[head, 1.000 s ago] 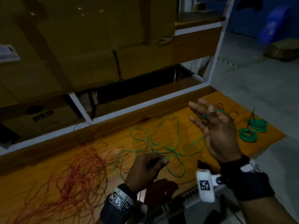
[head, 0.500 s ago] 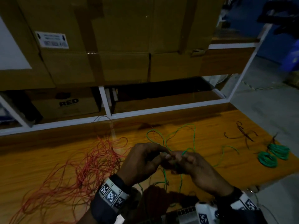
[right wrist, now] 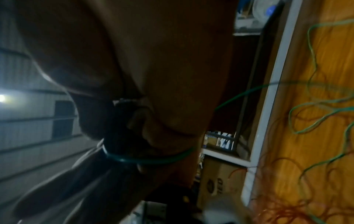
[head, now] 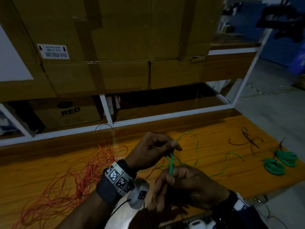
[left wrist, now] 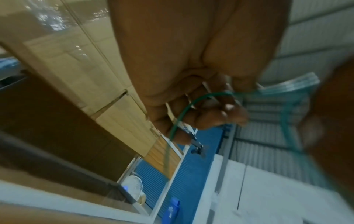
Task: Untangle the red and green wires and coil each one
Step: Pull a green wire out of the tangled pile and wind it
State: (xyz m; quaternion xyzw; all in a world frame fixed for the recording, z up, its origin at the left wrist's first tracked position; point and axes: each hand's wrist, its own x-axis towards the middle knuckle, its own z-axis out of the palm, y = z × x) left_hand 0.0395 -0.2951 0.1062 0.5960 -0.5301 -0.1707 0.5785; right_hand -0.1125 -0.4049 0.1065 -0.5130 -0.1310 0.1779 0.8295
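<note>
A loose green wire (head: 196,146) loops over the orange wooden table (head: 206,177) and rises into both hands. My right hand (head: 184,180) grips a small bundle of its turns (head: 171,169), which shows as a green band (right wrist: 149,159) in the right wrist view. My left hand (head: 158,149), just above, pinches a strand of the same green wire (left wrist: 184,110) between thumb and curled fingers. A big tangle of red wire (head: 69,184) lies on the table to the left, touched by neither hand.
Two finished green coils (head: 280,162) lie at the table's right end, with dark wire scraps (head: 247,139) beside them. Cardboard boxes (head: 105,47) fill a white-framed shelf (head: 165,116) behind the table. Grey floor (head: 272,113) lies to the right.
My right hand came in from the right with fingers spread, met the left, then closed on a green bundle. The left hand rose above it, and the view tilted up.
</note>
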